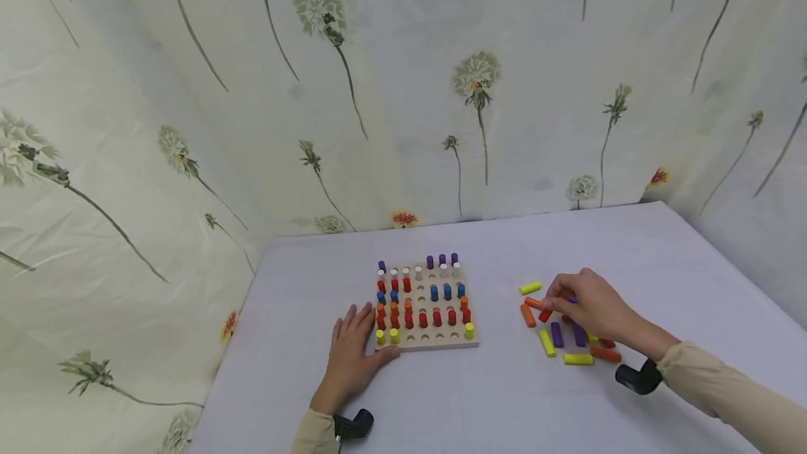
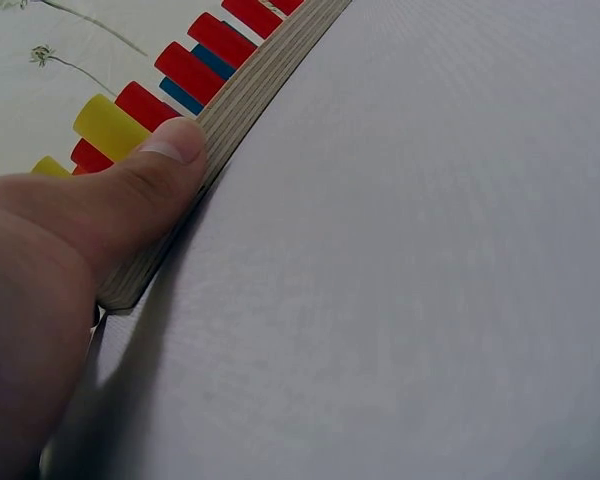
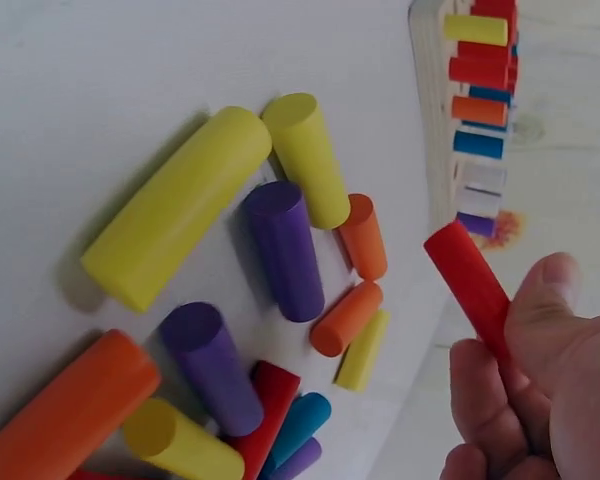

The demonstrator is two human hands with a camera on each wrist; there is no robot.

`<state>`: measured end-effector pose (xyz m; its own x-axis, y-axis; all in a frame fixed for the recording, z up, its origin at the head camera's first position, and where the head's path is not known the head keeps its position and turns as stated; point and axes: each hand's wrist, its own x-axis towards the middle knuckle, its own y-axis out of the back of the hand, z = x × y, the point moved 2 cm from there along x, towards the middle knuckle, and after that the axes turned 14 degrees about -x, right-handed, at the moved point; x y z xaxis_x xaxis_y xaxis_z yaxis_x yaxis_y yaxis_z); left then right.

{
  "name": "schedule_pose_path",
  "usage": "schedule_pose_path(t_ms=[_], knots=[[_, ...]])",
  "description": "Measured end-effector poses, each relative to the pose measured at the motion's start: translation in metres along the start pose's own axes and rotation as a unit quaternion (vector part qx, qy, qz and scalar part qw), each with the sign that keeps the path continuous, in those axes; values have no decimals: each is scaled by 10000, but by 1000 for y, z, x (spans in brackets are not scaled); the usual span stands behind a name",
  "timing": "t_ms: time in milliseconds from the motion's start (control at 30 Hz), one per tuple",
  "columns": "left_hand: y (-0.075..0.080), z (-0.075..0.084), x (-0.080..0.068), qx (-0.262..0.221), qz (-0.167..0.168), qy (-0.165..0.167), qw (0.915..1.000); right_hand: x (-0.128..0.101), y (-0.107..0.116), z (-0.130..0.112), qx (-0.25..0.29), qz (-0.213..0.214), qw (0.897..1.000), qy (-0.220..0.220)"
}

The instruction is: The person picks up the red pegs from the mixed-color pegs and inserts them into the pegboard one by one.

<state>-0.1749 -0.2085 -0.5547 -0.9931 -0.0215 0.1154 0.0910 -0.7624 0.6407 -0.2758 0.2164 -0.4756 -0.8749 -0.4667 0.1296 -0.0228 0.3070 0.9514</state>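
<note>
My right hand point(image 1: 592, 303) pinches a red peg point(image 3: 468, 282) between thumb and fingers, just above a loose pile of coloured pegs. The peg's free end points away from the hand. On the left stands a wooden pegboard point(image 1: 435, 339) with upright pegs in rows of purple, white, red, blue, orange and yellow, with several bare holes between. My left hand point(image 1: 354, 356) rests at its front left corner, fingers spread along the left side. In the left wrist view the thumb point(image 2: 155, 175) lies against the front edge beside a yellow peg point(image 2: 110, 125); the other fingers are hidden there.
Around the right hand lie loose pegs, among them a yellow peg point(image 3: 180, 205), a purple peg point(image 3: 285, 250), an orange peg point(image 3: 70, 405) and a blue peg point(image 3: 298, 430). A white cloth point(image 1: 479, 398) covers the table. Behind it hangs a flower-printed curtain point(image 1: 391, 90).
</note>
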Motion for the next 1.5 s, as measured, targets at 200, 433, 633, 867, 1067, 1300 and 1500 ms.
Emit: schedule_pose_path(t_ms=[200, 433, 633, 867, 1067, 1300, 1500], knots=[[0, -2, 2, 18, -9, -7, 10000, 12, 2, -7, 48, 107, 9999, 0], [0, -4, 2, 24, -8, -21, 10000, 28, 2, -20, 156, 753, 9970, -121], [0, -3, 2, -55, -7, -27, 10000, 47, 8, -35, 211, 1202, 9923, -195], [-2, -4, 2, 9, -15, -31, 10000, 66, 9, -53, 355, 1255, 9912, -218], [-1, -3, 3, 53, 18, -34, 10000, 79, 2, -65, 397, 1310, 9904, -199], [0, -3, 2, 16, -12, -47, 10000, 92, -11, -78, 644, 1443, 9874, -11], [2, -2, 2, 34, 0, -41, 10000, 106, -20, -89, 808, 1308, 9881, 55]])
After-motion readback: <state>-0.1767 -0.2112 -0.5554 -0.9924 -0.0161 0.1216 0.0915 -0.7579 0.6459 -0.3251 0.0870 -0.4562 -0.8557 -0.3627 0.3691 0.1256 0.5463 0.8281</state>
